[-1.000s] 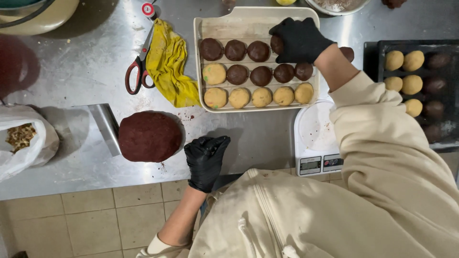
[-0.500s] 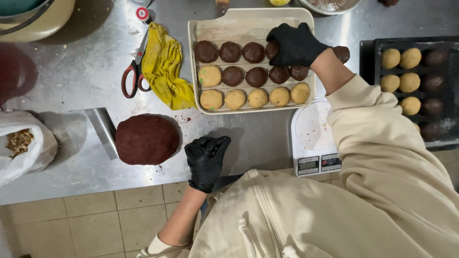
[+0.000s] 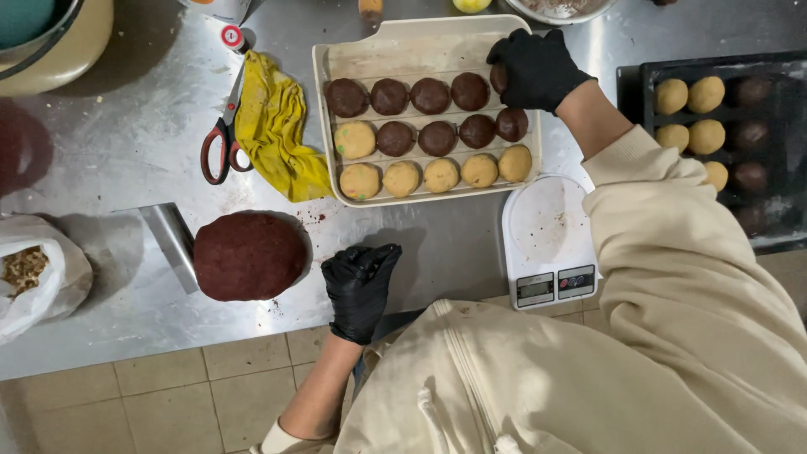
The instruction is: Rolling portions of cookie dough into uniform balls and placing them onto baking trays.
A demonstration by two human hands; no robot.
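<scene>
A cream tray point(image 3: 395, 50) on the steel counter holds rows of dark brown and pale dough balls. My right hand point(image 3: 536, 69), in a black glove, is at the tray's far right end, fingers closed on a dark dough ball point(image 3: 499, 77) at the end of the top row. My left hand point(image 3: 361, 286), also gloved in black, rests on the counter near the front edge with nothing in it, its fingers loosely curled. It lies just right of a big mound of dark brown dough point(image 3: 250, 256).
A white kitchen scale point(image 3: 548, 240) sits under my right forearm. A black tray point(image 3: 761, 160) of dough balls is at the right. Red-handled scissors point(image 3: 222, 139), a yellow cloth point(image 3: 277, 126), a metal scraper point(image 3: 171, 242) and a white bag point(image 3: 38, 273) lie to the left.
The view has drifted slightly. My right hand stays at the tray's top right corner on the dark ball; my left hand has not moved.
</scene>
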